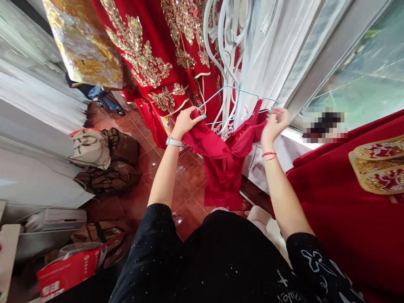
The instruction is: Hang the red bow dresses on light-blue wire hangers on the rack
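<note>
A plain red satin dress hangs in front of me from a thin light-blue wire hanger. My left hand is closed on the dress's left shoulder and the hanger's left end. On the other side, my right hand pinches the right strap of the dress against the hanger's right end. A white watch sits on my left wrist, a red string on my right wrist.
Red gowns with gold embroidery hang ahead, beside a white metal rack and white curtain. A window is at the right, red fabric below it. Several bags and a red carrier bag crowd the tiled floor at left.
</note>
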`<state>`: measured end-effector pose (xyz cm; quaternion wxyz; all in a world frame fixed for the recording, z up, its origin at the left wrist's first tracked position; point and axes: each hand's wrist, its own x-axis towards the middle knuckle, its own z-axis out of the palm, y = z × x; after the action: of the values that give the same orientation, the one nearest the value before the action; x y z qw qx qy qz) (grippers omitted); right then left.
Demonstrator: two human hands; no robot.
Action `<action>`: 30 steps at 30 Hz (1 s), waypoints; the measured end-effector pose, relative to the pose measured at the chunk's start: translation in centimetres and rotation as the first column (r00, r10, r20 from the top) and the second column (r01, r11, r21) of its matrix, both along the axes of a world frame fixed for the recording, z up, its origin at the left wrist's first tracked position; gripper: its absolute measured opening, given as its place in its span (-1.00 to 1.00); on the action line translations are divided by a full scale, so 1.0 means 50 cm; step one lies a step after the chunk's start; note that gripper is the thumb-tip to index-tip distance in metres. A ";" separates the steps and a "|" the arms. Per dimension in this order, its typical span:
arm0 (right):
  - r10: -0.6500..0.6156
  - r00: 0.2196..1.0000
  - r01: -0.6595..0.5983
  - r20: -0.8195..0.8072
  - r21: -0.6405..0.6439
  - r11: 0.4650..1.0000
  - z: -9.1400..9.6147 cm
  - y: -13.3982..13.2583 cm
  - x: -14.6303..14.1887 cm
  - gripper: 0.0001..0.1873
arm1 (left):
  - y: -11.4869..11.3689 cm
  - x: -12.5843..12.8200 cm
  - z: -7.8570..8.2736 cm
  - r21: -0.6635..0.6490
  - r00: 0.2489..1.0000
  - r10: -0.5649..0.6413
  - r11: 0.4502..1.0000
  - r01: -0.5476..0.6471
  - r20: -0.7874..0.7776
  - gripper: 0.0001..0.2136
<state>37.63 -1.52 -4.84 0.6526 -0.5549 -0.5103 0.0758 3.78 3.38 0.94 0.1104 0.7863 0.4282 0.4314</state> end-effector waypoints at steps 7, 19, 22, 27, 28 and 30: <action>0.270 0.955 -0.293 -0.122 -0.263 0.919 -0.041 0.017 0.196 -0.41 | -0.048 0.097 0.011 0.136 0.996 0.061 0.988 -0.068 0.057 -0.44; 0.137 0.977 -0.167 -0.162 -0.189 0.968 -0.030 -0.041 0.205 -0.81 | 0.001 0.416 -0.045 -0.244 0.932 -0.306 0.935 0.257 -0.192 -0.83; 0.038 0.990 -0.056 -0.139 -0.130 0.990 -0.013 -0.042 0.212 -0.85 | 0.004 0.416 -0.038 -0.241 0.943 -0.296 0.936 0.255 -0.151 -0.84; -0.042 0.999 0.040 -0.027 -0.059 0.997 0.044 -0.016 0.198 -0.86 | -0.013 0.410 -0.035 -0.265 0.951 -0.290 0.930 0.253 -0.111 -0.83; -0.039 0.999 0.039 -0.011 -0.056 0.998 0.056 -0.012 0.195 -0.86 | -0.015 0.411 -0.035 -0.269 0.950 -0.292 0.929 0.254 -0.113 -0.84; -0.023 1.000 0.023 -0.002 -0.048 0.999 0.078 -0.006 0.189 -0.87 | -0.016 0.413 -0.035 -0.284 0.947 -0.298 0.924 0.256 -0.119 -0.86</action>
<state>47.10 -1.84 -0.92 0.6404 -0.5763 -0.5011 0.0812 24.41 2.58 -0.81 0.2397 0.8492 0.3737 0.2861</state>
